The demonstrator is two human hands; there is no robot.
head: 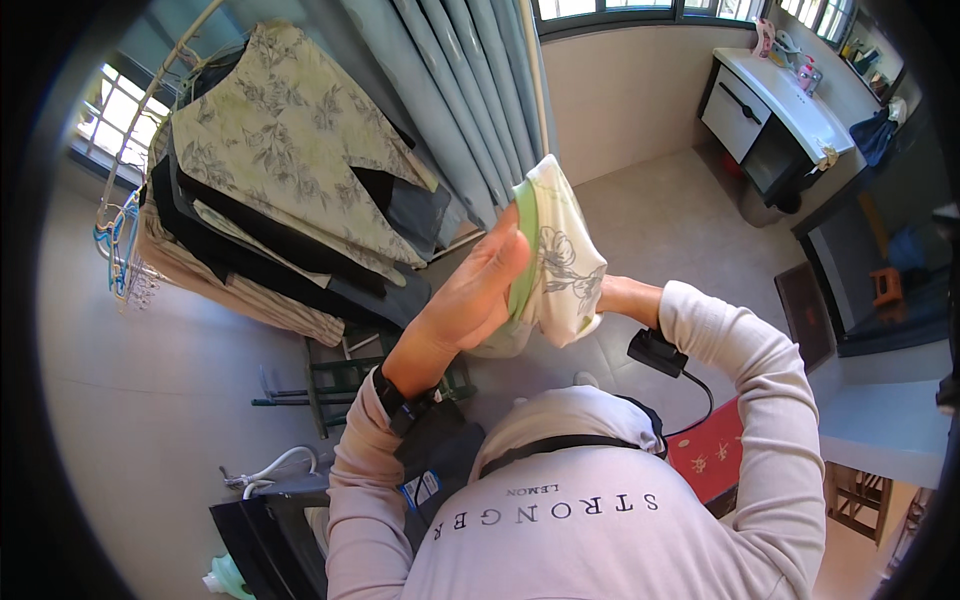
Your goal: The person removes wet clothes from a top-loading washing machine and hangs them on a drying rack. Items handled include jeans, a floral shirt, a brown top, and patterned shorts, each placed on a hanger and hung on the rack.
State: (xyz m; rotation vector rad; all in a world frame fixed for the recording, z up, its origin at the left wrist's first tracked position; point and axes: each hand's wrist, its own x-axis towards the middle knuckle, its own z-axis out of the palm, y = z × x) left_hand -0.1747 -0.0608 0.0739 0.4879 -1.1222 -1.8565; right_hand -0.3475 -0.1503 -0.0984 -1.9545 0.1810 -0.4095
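A white floral cloth (566,259) with a pale green edge band (527,240) is held up in front of me, between my two hands. My left hand (480,289) is at the banded edge, with its thumb in view and its fingertips hidden by the cloth. From the other side, my right hand (615,294) meets the cloth. Only its wrist end shows; the fabric covers its fingers. Close on the left, a pale floral garment (277,135) hangs among dark and striped clothes on a rack.
Blue hangers (118,244) dangle from the rack's left end. A grey curtain (442,90) hangs behind. Below the clothes is a dark green metal frame (330,382). A white washstand (787,97) is at the far right. Near my right elbow lies a red item (705,450).
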